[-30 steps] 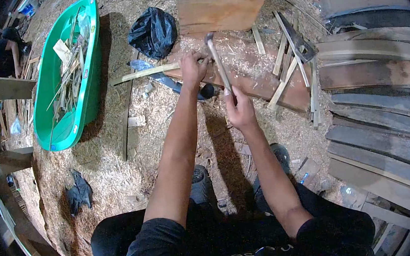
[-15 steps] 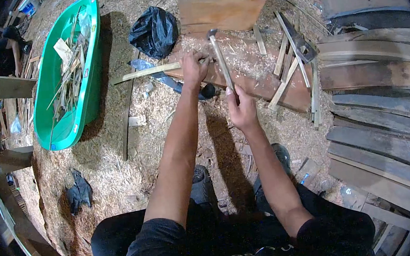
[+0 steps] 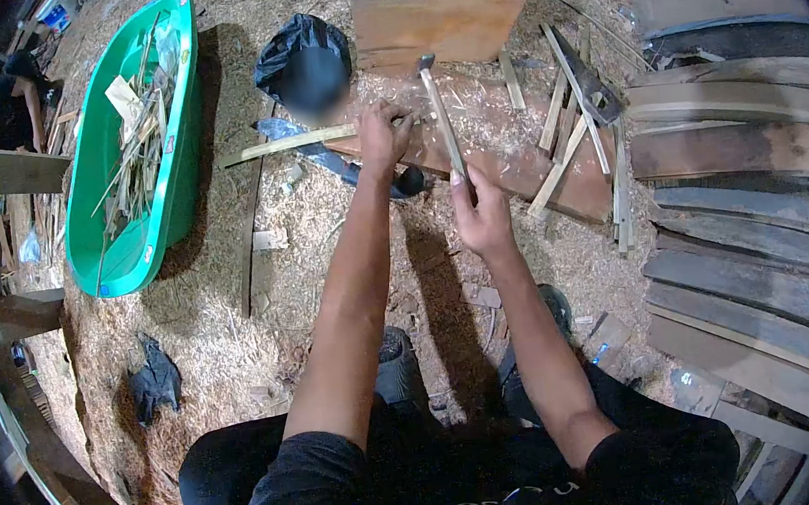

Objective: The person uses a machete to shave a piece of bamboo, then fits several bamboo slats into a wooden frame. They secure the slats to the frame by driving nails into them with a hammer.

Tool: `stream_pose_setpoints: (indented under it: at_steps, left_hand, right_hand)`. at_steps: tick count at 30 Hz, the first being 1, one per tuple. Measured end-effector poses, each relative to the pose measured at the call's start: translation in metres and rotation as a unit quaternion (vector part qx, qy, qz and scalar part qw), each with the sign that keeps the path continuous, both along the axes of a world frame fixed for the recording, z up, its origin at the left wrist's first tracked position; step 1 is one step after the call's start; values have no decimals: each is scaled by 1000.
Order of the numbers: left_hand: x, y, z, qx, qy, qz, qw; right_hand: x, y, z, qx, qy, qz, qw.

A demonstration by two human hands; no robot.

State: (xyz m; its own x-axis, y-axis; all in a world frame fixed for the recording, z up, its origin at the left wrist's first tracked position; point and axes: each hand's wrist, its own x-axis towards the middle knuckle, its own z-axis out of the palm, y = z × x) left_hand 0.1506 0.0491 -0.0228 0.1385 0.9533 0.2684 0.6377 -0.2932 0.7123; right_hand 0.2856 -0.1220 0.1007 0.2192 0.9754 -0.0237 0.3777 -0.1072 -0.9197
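My right hand (image 3: 484,213) is wrapped round the wooden handle of a hammer (image 3: 445,120). The hammer stands tilted with its small dark metal head at the top, just right of my other hand. Over the end of a thin pale wooden strip (image 3: 290,143), my left hand (image 3: 382,136) is closed, thumb and fingers drawn together. Whether a nail is also between those fingertips is too small to tell. Beneath both lies a reddish-brown board (image 3: 504,163) strewn with shavings. A curved wooden panel (image 3: 434,18) is propped at the board's far side.
A green plastic tub (image 3: 174,168) of wood scraps stands at left, near a black plastic bag (image 3: 300,51). Loose strips and a handsaw (image 3: 595,94) lie right of the board. Curved planks (image 3: 736,124) are stacked along the right. Another person (image 3: 14,101) crouches at far left.
The hammer head has shifted slightly to the right, and my right hand has moved a little with it. My left hand keeps its place on the strip.
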Motion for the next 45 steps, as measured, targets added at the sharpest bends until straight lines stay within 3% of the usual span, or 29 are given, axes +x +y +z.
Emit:
stream_pose_setpoints:
  at_steps: [2,5,6,9,13,15,19,21,27,31,34,38,42,44,45]
  left_hand:
    - [-5,1,1,6,-43,-36,998]
    - [-14,2,5,15,-62,-100,993]
    - [-19,3,7,18,-60,-121,991]
    - [-21,2,8,-52,-73,-111,990]
    - [-19,5,0,-69,-81,-94,990]
    - [-15,3,0,-75,-91,-72,990]
    - [-12,2,2,-51,-38,-39,997]
    - [-10,4,4,-23,0,-28,999]
    - [-8,16,9,-131,25,-6,991]
    - [-8,14,10,-94,54,-14,994]
    - [-12,16,2,-105,41,-21,993]
    - [-9,18,6,-119,47,-19,992]
    - [-11,19,-3,-100,35,-20,994]
    - [-10,16,6,-157,49,-12,986]
    - [-10,17,13,-181,55,-7,982]
  right_hand:
    - [4,4,-13,23,-50,-17,998]
    - [13,3,-15,-70,-36,-29,996]
    - [11,1,-12,-24,-16,-42,999]
    - [19,-2,-26,-25,-79,-40,996]
    - [13,-4,-5,-91,-32,-27,995]
    - [9,-4,-13,-50,-39,-17,998]
    - [3,-4,-19,4,-69,4,998]
    - [1,-4,-14,-22,-77,16,997]
    - [-7,-2,3,-53,-91,23,994]
    - [-8,1,8,-40,-101,23,994]
    - [-13,3,28,-86,-43,20,995]
    - [-7,3,-7,6,-157,46,986]
    - [-10,4,8,-2,-86,27,996]
    - [-15,5,25,-37,-72,24,996]
    - [-12,5,12,1,-110,28,994]
